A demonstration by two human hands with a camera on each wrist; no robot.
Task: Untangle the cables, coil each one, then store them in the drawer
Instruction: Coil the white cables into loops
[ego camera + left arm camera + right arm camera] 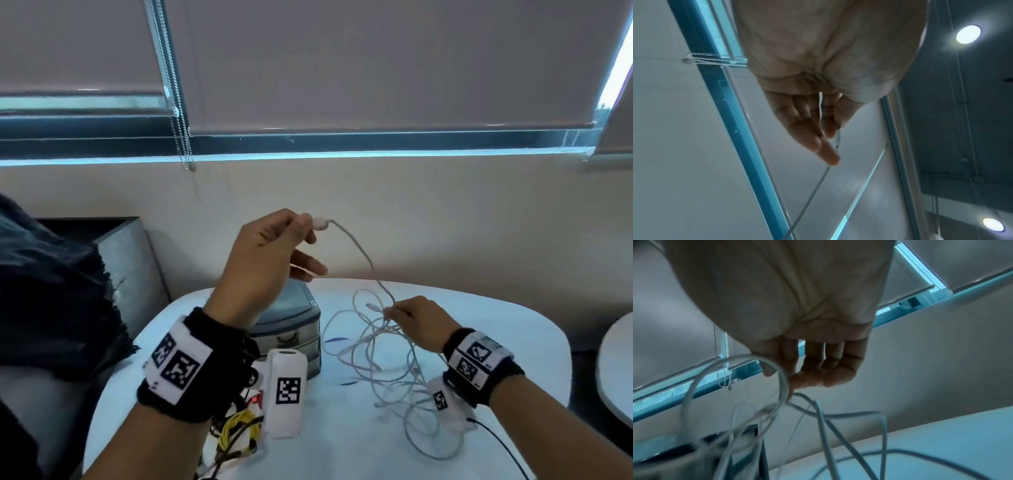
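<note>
A tangle of white cables (387, 356) lies on the white table (496, 335). My left hand (274, 246) is raised above the table and pinches the plug end of one white cable (363, 253) between thumb and forefinger; the other fingers stick out loosely. That cable slopes down to my right hand (418, 320), which pinches the strands at the top of the tangle. In the right wrist view the cable loops (777, 402) hang from the fingertips (807, 379). A small grey drawer unit (291, 329) stands on the table behind my left wrist, its drawers closed.
A white padded device (286, 387) with a marker hangs by my left wrist, above yellow and black wires (236, 431). A dark cushion (51, 291) lies at the left. A second table edge (613, 370) shows at the right. Window blinds (342, 68) fill the wall ahead.
</note>
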